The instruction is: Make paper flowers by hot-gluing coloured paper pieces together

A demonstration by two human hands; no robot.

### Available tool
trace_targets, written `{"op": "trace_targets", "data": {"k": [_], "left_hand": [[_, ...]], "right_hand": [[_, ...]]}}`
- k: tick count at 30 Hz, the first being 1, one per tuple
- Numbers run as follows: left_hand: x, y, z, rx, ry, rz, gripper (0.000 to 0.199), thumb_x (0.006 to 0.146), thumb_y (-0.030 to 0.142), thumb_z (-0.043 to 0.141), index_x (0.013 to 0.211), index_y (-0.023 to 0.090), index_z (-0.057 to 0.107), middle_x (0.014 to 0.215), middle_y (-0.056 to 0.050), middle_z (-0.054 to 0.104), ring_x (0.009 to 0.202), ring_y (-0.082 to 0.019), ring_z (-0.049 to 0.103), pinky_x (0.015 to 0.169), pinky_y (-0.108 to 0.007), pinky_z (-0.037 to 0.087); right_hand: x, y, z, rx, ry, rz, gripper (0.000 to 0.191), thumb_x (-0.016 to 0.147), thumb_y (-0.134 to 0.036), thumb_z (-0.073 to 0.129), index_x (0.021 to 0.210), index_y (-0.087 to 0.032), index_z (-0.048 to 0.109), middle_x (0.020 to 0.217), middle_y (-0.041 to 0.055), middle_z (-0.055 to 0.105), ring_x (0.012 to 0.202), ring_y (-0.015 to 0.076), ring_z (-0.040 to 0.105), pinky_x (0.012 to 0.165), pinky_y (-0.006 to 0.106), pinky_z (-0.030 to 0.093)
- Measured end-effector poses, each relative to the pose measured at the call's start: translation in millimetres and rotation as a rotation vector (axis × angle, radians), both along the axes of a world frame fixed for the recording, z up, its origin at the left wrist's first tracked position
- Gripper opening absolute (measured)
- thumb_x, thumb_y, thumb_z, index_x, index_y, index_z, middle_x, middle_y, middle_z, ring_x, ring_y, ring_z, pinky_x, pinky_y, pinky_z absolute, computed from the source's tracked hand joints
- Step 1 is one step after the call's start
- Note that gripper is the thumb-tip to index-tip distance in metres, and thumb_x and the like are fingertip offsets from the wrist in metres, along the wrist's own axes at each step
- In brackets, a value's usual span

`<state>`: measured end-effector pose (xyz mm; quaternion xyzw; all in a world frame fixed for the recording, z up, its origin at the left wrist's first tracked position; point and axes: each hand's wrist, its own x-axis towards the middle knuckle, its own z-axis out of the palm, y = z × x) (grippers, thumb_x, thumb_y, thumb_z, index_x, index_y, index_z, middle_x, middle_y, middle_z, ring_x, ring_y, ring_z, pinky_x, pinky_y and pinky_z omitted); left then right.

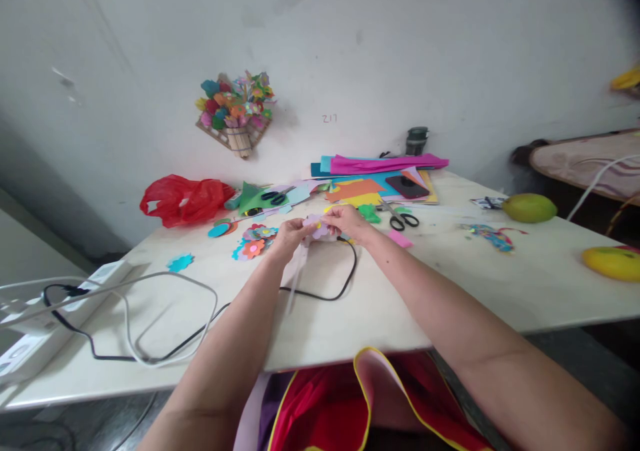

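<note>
Between both hands, over the middle of the table, is a pale purple paper flower (315, 226) with a yellow centre. My left hand (293, 235) pinches its left edge; the fingers of my right hand (347, 220) close on its right edge. Just beneath them lies a white tool with a black cord (354, 264), mostly hidden by the hands. A translucent stick (296, 281) reaches from there towards the table's front edge. Left of my left hand sits a cluster of coloured cut-out flowers (254, 247). Black-handled scissors (403, 221) rest to the right of my right hand.
A white power strip (95, 284) and looping cables occupy the left side. Further back are a red plastic bag (185, 201), coloured sheets (357, 189) and a phone (407, 186). Mangoes (530, 207) lie at the right. A flower basket (239, 141) hangs on the wall.
</note>
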<state>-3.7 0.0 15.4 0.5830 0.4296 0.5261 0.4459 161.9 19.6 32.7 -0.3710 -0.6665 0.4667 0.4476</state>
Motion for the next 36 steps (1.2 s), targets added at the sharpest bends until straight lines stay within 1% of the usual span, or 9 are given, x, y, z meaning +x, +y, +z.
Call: {"op": "trace_targets", "data": {"k": [6,9,12,15,20,25,27,31,36], "left_hand": [[0.0,-2.2,2.9,0.036,0.043,0.011,0.031,0.055,0.040,0.076,0.058,0.013,0.060,0.050,0.001,0.053,0.045,-0.007,0.040,0.044,-0.022,0.026],[-1.2,-4.5,6.1,0.066,0.032,-0.015,0.034,0.058,0.046,0.073,0.059,0.014,0.061,0.053,0.000,0.054,0.048,-0.008,0.042,0.046,-0.022,0.029],[-2.2,-6.1,7.5,0.076,0.030,-0.006,0.040,0.063,0.053,0.066,0.058,0.014,0.061,0.054,-0.001,0.055,0.050,-0.009,0.044,0.049,-0.023,0.033],[-2.9,-5.3,5.6,0.058,0.050,0.011,0.038,0.063,0.050,0.068,0.056,0.014,0.060,0.050,0.000,0.053,0.047,-0.008,0.042,0.048,-0.022,0.032],[-2.7,-1.8,0.9,0.063,0.050,0.031,0.036,0.062,0.047,0.071,0.053,0.015,0.057,0.047,0.001,0.051,0.044,-0.007,0.041,0.046,-0.022,0.030],[-3.5,-1.8,1.3,0.087,0.022,0.027,0.039,0.068,0.052,0.064,0.056,0.014,0.061,0.052,-0.001,0.053,0.048,-0.008,0.043,0.048,-0.022,0.034],[-5.6,-1.9,1.9,0.078,-0.008,-0.015,0.035,0.066,0.049,0.066,0.060,0.014,0.063,0.056,-0.002,0.056,0.051,-0.009,0.047,0.050,-0.023,0.036],[-10.5,-2.1,3.9,0.055,0.001,-0.087,0.023,0.063,0.036,0.068,0.065,0.014,0.067,0.062,-0.004,0.061,0.057,-0.012,0.052,0.054,-0.024,0.040],[-10.1,-4.7,8.3,0.071,0.085,-0.036,0.019,0.061,0.031,0.068,0.054,0.014,0.063,0.055,-0.003,0.057,0.053,-0.012,0.049,0.054,-0.025,0.039]], "right_hand": [[0.0,1.0,-1.5,0.004,0.026,0.008,0.017,0.067,-0.025,0.065,0.059,-0.014,0.056,0.042,-0.0034,0.052,0.037,0.0059,0.044,0.036,0.017,0.031],[1.5,2.1,-1.9,0.011,0.032,0.014,0.017,0.069,-0.026,0.064,0.061,-0.014,0.057,0.043,-0.0033,0.052,0.038,0.0060,0.044,0.037,0.018,0.033],[2.3,2.5,-1.7,0.019,0.028,0.045,0.021,0.068,-0.031,0.066,0.060,-0.014,0.057,0.044,-0.0029,0.052,0.039,0.0065,0.045,0.037,0.018,0.033],[1.8,3.1,-2.8,0.016,0.014,0.079,0.025,0.065,-0.035,0.068,0.060,-0.014,0.056,0.044,-0.0031,0.053,0.040,0.0065,0.046,0.037,0.017,0.033],[1.1,5.3,-6.3,0.028,0.008,0.096,0.025,0.064,-0.036,0.069,0.061,-0.014,0.057,0.044,-0.0035,0.053,0.039,0.0058,0.046,0.037,0.016,0.032],[2.2,6.1,-6.1,0.010,0.023,0.070,0.025,0.065,-0.035,0.068,0.061,-0.014,0.057,0.044,-0.0026,0.053,0.039,0.0061,0.046,0.036,0.017,0.032],[2.7,6.3,-5.7,0.006,0.037,0.076,0.024,0.066,-0.034,0.067,0.060,-0.014,0.057,0.044,-0.0024,0.053,0.039,0.0063,0.046,0.036,0.017,0.032],[3.5,6.9,-5.3,-0.008,0.062,0.082,0.020,0.066,-0.031,0.066,0.060,-0.014,0.058,0.046,-0.0023,0.054,0.040,0.0067,0.047,0.036,0.017,0.034],[4.3,5.1,-3.9,-0.034,0.086,0.068,0.019,0.064,-0.030,0.067,0.063,-0.013,0.058,0.048,-0.0023,0.055,0.041,0.0072,0.049,0.036,0.017,0.033]]}}
